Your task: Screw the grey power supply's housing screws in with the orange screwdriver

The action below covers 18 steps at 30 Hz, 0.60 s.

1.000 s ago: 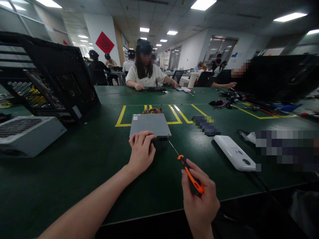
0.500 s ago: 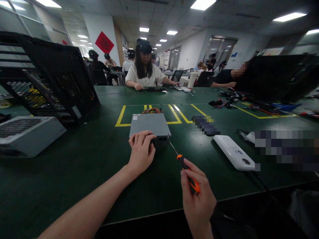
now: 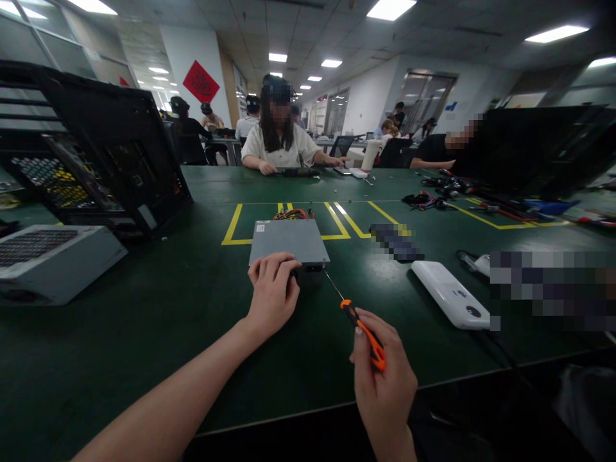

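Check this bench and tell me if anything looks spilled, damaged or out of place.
Nothing looks spilled or plainly damaged. One mild oddity: the grey metal box under the left hand juts forward past the front line of the yellow tape instead of sitting inside the outline, with coloured wires bunched behind it.

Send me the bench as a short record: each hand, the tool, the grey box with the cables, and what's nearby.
left hand: on the near edge of the grey box, left of its right corner
right hand: holding the screwdriver by its orange-and-black handle
screwdriver tip: at the box's near right corner; contact too small to tell
cables: bunched at the box's far side
nearby left: second grey box, black case
nearby right: white device
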### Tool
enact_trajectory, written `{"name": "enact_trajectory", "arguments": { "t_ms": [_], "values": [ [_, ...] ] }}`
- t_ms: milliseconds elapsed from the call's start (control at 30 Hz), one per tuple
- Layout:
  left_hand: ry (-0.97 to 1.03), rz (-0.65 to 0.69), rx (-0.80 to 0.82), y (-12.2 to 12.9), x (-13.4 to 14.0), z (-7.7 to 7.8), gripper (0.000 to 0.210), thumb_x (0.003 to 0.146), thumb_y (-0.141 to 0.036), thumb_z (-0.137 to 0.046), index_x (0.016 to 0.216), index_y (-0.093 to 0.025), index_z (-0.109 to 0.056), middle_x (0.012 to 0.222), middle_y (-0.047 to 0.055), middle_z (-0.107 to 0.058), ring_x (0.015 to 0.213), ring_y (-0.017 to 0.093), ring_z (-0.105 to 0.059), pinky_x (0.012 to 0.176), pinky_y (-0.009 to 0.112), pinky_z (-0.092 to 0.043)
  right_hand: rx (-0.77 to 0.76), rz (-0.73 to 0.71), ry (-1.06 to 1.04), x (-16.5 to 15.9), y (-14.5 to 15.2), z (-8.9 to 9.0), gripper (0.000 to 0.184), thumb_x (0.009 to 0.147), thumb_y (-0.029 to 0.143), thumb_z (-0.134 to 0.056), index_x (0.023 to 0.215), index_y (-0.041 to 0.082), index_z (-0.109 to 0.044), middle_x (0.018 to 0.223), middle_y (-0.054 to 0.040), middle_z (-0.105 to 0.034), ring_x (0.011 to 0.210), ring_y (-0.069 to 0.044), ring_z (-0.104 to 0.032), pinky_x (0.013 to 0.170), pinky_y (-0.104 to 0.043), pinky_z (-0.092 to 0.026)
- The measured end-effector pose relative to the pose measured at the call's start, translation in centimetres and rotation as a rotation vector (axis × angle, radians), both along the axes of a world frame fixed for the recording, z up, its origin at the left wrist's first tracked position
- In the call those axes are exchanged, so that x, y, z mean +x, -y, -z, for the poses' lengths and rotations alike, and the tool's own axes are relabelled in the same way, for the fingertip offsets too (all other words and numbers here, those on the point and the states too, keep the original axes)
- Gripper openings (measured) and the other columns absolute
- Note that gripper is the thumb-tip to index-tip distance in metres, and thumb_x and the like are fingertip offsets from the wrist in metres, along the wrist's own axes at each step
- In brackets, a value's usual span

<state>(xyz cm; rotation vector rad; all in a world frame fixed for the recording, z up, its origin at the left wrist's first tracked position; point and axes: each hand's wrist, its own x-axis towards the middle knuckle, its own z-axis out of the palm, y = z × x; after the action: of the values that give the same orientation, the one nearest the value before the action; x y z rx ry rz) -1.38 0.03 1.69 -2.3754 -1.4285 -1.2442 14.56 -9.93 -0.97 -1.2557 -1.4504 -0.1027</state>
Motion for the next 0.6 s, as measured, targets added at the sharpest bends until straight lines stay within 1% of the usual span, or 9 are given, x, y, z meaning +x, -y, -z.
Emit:
{"name": "enact_trajectory", "arguments": {
  "t_ms": [133,267,367,467,533,600],
  "values": [
    [0.008,-0.005,0.005,-0.02,0.02,0.03,0.025,0.08,-0.012,-0.046,0.102,-0.021,-0.054,0.111,0.008,-0.056,0.108,0.023,-0.047,0.095,0.045,-0.026,0.054,0.037,0.087,-0.08,-0.07,-0.03,0.038,0.077,0.011,-0.058,0.113,0.02,-0.05,0.104,-0.0065,-0.062,0.093,-0.018,-0.06,0.078,-0.033,-0.052],
    [0.001,-0.003,0.003,0.03,0.03,0.03,0.023,0.081,-0.013,-0.045,0.101,-0.021,-0.054,0.112,0.008,-0.055,0.109,0.022,-0.047,0.096,0.043,-0.026,-0.008,0.055,0.078,-0.04,-0.06,-0.1,0.032,0.081,0.016,-0.055,0.113,0.019,-0.051,0.106,-0.0065,-0.062,0.095,-0.017,-0.06,0.079,-0.031,-0.051],
    [0.001,-0.004,0.004,0.03,0.03,0.11,0.023,0.082,-0.014,-0.044,0.101,-0.021,-0.054,0.112,0.007,-0.055,0.109,0.022,-0.046,0.096,0.043,-0.025,-0.012,0.069,0.117,0.16,-0.09,-0.35,0.03,0.082,0.014,-0.053,0.112,0.021,-0.053,0.101,-0.0047,-0.064,0.084,-0.015,-0.061,0.072,-0.028,-0.052],
    [-0.004,-0.004,0.001,-0.01,0.03,0.18,0.023,0.082,-0.014,-0.044,0.101,-0.022,-0.054,0.112,0.007,-0.054,0.11,0.022,-0.046,0.097,0.043,-0.025,0.01,0.059,0.2,0.34,-0.09,-0.65,0.035,0.079,0.012,-0.056,0.112,0.022,-0.053,0.096,-0.0032,-0.066,0.07,-0.014,-0.058,0.064,-0.028,-0.051],
    [-0.009,-0.003,0.0,-0.03,0.01,0.2,0.023,0.082,-0.014,-0.044,0.101,-0.022,-0.055,0.112,0.007,-0.054,0.11,0.022,-0.046,0.096,0.043,-0.025,0.02,0.056,0.191,0.38,-0.04,-0.69,0.036,0.078,0.012,-0.057,0.112,0.022,-0.053,0.099,-0.0043,-0.065,0.074,-0.015,-0.059,0.066,-0.03,-0.051],
    [-0.011,-0.003,0.0,-0.03,-0.01,0.17,0.023,0.081,-0.013,-0.045,0.101,-0.022,-0.055,0.112,0.007,-0.054,0.109,0.022,-0.046,0.096,0.043,-0.026,-0.022,0.056,0.089,0.34,0.04,-0.56,0.036,0.079,0.017,-0.057,0.114,0.022,-0.051,0.107,-0.0066,-0.063,0.081,-0.016,-0.061,0.068,-0.031,-0.052]
  ]
}}
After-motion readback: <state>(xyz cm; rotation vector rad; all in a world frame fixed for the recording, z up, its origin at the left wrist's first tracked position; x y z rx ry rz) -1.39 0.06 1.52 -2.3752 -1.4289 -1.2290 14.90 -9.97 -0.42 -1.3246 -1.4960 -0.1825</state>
